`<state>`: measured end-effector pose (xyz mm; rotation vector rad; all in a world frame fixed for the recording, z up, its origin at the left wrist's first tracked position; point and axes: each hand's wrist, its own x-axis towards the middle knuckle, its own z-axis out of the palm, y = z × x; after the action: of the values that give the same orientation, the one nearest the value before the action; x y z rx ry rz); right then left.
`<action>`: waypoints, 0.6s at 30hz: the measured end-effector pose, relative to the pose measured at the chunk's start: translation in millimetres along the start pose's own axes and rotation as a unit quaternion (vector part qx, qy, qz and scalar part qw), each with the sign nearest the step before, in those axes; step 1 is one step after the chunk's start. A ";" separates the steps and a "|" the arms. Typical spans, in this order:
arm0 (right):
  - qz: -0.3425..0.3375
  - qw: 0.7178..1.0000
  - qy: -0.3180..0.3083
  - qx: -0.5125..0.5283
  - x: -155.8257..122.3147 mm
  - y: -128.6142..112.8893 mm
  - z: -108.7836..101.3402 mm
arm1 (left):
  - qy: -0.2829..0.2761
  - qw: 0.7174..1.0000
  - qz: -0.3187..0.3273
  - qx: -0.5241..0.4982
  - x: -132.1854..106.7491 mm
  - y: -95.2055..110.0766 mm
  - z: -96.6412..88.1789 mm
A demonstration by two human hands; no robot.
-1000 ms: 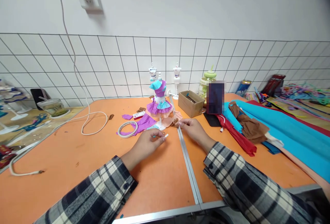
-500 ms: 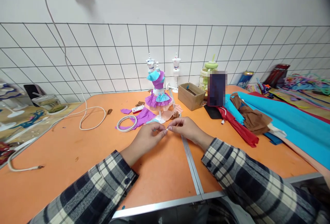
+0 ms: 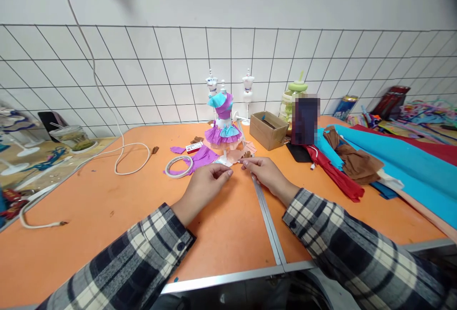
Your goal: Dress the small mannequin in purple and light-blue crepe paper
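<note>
My left hand is closed, thumb against the fingers, above the orange table; anything in its pinch is too small to name. A short gap to the right, my right hand is also pinched, fingertips pointing left, its contents equally unclear. Just beyond both hands stands a small mannequin in a purple and turquoise top and ruffled skirt. Scraps of purple cloth and peach cloth lie at its base. Left of these rests a roll of white tape, near a small white and red box.
Two bare white mannequins stand by the wall. Right of centre are a cardboard box, a green-lidded jar, a blurred-out dark upright object and folded turquoise cloth. A white cable loops at left; a metal strip crosses the table.
My fingertips, which nearly met before, have moved apart, leaving a gap between the hands. The view has shifted slightly, so the scene sits a little further right and higher.
</note>
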<state>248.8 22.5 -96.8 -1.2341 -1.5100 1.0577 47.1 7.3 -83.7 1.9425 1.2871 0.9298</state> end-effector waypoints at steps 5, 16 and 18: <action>-0.086 0.992 -0.038 -0.078 -7.8 -5.2 8.0 | -0.002 0.999 -0.006 0.050 -1.7 -2.2 3.6; -0.191 0.961 -0.061 -0.190 -16.7 -6.9 20.3 | 0.012 1.000 0.003 0.006 2.9 -6.6 0.2; -0.190 0.964 -0.064 -0.176 -16.8 -7.7 20.2 | 0.013 1.000 0.004 0.012 2.0 -3.9 -0.9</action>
<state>229.3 3.3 -96.2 -1.0579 -2.0024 0.6418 44.9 10.5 -85.9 1.9611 1.3129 0.9503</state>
